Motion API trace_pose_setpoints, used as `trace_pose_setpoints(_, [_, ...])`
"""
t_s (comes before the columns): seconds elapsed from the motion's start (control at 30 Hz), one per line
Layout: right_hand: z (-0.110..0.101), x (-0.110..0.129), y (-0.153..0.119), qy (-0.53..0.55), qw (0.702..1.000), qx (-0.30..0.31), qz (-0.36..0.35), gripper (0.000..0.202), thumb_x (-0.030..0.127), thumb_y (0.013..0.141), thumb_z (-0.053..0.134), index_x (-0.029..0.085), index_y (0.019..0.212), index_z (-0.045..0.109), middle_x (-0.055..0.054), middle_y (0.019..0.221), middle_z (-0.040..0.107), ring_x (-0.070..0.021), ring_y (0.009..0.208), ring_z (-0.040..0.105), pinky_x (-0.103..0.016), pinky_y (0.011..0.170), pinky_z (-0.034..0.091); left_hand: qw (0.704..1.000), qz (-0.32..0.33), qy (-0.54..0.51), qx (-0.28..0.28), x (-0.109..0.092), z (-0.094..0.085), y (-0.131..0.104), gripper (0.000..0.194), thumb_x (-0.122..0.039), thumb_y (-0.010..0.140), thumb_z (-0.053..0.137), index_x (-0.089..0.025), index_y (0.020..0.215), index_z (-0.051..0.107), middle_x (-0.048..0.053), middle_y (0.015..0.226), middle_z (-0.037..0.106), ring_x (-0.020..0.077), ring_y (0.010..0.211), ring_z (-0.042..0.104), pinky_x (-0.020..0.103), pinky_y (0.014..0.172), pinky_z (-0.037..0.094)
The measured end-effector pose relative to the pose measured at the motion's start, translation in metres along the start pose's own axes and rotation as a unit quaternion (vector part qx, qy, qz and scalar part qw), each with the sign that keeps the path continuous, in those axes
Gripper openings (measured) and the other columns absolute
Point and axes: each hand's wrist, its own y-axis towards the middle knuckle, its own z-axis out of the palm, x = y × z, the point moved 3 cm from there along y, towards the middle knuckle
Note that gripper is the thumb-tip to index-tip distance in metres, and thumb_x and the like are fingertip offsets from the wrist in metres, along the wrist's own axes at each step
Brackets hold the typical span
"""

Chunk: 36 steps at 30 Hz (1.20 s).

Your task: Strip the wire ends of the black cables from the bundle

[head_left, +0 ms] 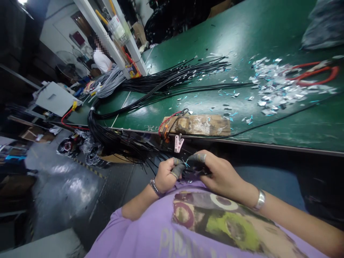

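Near my lap, my left hand [168,173] pinches the end of a thin black cable between thumb and forefinger, both in grey finger covers. Thin light-blue wires [186,163] fan out from that end. My right hand [215,168] is curled just to the right, its covered forefinger close to the wires; what its fingers hold, if anything, is hidden. A bundle of black cables [120,143] hangs over the table edge on the left, its loose ends reaching toward my left hand. Just beyond both hands, a pink clothespin [178,143] sits at the table edge.
A wooden block [206,124] with red and black wires lies along the edge of the green table [268,32]. Foil scraps [279,86] and blue bits are scattered behind it, beside an orange cable loop [317,75]. A white post [99,32] stands at left; a person [102,61] is farther back.
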Motion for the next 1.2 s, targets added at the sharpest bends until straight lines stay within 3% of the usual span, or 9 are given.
trace_pose_setpoints(0.27, [0.004, 0.007, 0.002, -0.121, 0.990, 0.024, -0.064, 0.029, 0.005, 0.066, 0.047, 0.018, 0.090, 0.058, -0.009, 0.088, 0.065, -0.0197, 0.076, 0.060, -0.027, 0.064, 0.047, 0.993, 0.053, 0.102, -0.006, 0.001, 0.001, -0.003, 0.016, -0.024, 0.082, 0.049, -0.016, 0.070, 0.056, -0.001, 0.055, 0.057, 0.0087, 0.048, 0.049, 0.019, 0.049, 0.037])
trace_pose_setpoints(0.43, [0.007, -0.003, 0.008, 0.066, 0.993, 0.057, 0.074, 0.010, 0.014, 0.071, 0.048, 0.019, 0.074, 0.056, -0.005, 0.072, 0.061, -0.0177, 0.067, 0.055, -0.028, 0.062, 0.042, 0.985, 0.097, 0.144, -0.021, -0.003, 0.000, -0.004, 0.018, -0.026, 0.082, 0.051, -0.017, 0.070, 0.060, 0.000, 0.057, 0.058, 0.0098, 0.051, 0.050, 0.020, 0.052, 0.038])
trace_pose_setpoints(0.5, [0.013, -0.007, 0.009, 0.255, 0.949, 0.092, 0.160, 0.012, 0.029, 0.076, 0.051, 0.019, 0.069, 0.052, -0.001, 0.064, 0.055, -0.0146, 0.059, 0.049, -0.027, 0.056, 0.040, 0.988, 0.111, 0.105, -0.002, -0.005, -0.001, -0.003, 0.024, -0.035, 0.082, 0.054, -0.016, 0.068, 0.060, 0.001, 0.056, 0.057, 0.0098, 0.051, 0.050, 0.021, 0.051, 0.038])
trace_pose_setpoints(0.57, [0.021, -0.008, 0.006, 0.438, 0.856, 0.145, 0.234, 0.029, 0.046, 0.073, 0.056, 0.020, 0.066, 0.046, 0.004, 0.055, 0.044, -0.0100, 0.048, 0.037, -0.024, 0.047, 0.033, 0.992, 0.103, 0.027, 0.064, -0.004, -0.001, 0.001, 0.035, -0.047, 0.080, 0.057, -0.016, 0.066, 0.059, 0.001, 0.055, 0.056, 0.0102, 0.050, 0.050, 0.021, 0.051, 0.040])
trace_pose_setpoints(0.67, [0.029, -0.004, 0.002, 0.558, 0.752, 0.209, 0.281, 0.042, 0.057, 0.066, 0.060, 0.022, 0.063, 0.037, 0.009, 0.050, 0.030, -0.0067, 0.043, 0.021, -0.022, 0.041, 0.021, 0.980, 0.040, -0.077, 0.179, 0.002, -0.001, 0.004, 0.048, -0.062, 0.076, 0.055, -0.015, 0.064, 0.056, 0.001, 0.051, 0.054, 0.0104, 0.047, 0.050, 0.022, 0.049, 0.041])
trace_pose_setpoints(0.73, [0.027, -0.004, 0.005, 0.516, 0.787, 0.204, 0.268, 0.038, 0.054, 0.068, 0.057, 0.022, 0.063, 0.038, 0.007, 0.052, 0.034, -0.0079, 0.045, 0.025, -0.022, 0.043, 0.024, 0.982, 0.004, -0.066, 0.178, 0.007, -0.003, 0.005, 0.048, -0.062, 0.078, 0.052, -0.015, 0.065, 0.055, 0.000, 0.049, 0.053, 0.0100, 0.044, 0.048, 0.022, 0.047, 0.039])
trace_pose_setpoints(0.87, [0.012, -0.006, 0.015, 0.192, 0.961, 0.090, 0.179, 0.015, 0.027, 0.067, 0.056, 0.021, 0.061, 0.043, 0.000, 0.063, 0.049, -0.0149, 0.060, 0.044, -0.027, 0.057, 0.036, 0.985, 0.019, 0.164, 0.047, 0.007, -0.006, 0.003, 0.023, -0.036, 0.081, 0.054, -0.017, 0.069, 0.058, 0.001, 0.056, 0.057, 0.0121, 0.051, 0.051, 0.022, 0.052, 0.038])
trace_pose_setpoints(0.97, [0.011, -0.008, 0.017, 0.110, 0.977, 0.038, 0.177, 0.008, 0.021, 0.064, 0.053, 0.022, 0.062, 0.046, -0.001, 0.065, 0.052, -0.0169, 0.064, 0.048, -0.029, 0.060, 0.039, 0.961, 0.045, 0.271, 0.011, 0.001, -0.004, 0.001, 0.011, -0.025, 0.078, 0.053, -0.019, 0.074, 0.061, 0.001, 0.060, 0.060, 0.0136, 0.054, 0.053, 0.023, 0.054, 0.038])
trace_pose_setpoints(1.2, [0.025, -0.033, 0.003, 0.447, 0.785, -0.009, 0.429, 0.036, 0.051, 0.065, 0.062, 0.023, 0.060, 0.041, 0.008, 0.049, 0.036, -0.0069, 0.041, 0.025, -0.022, 0.039, 0.021, 0.987, 0.059, 0.147, 0.022, 0.004, -0.007, -0.002, 0.021, -0.030, 0.084, 0.050, -0.017, 0.070, 0.059, 0.001, 0.062, 0.061, 0.0102, 0.055, 0.053, 0.019, 0.054, 0.039])
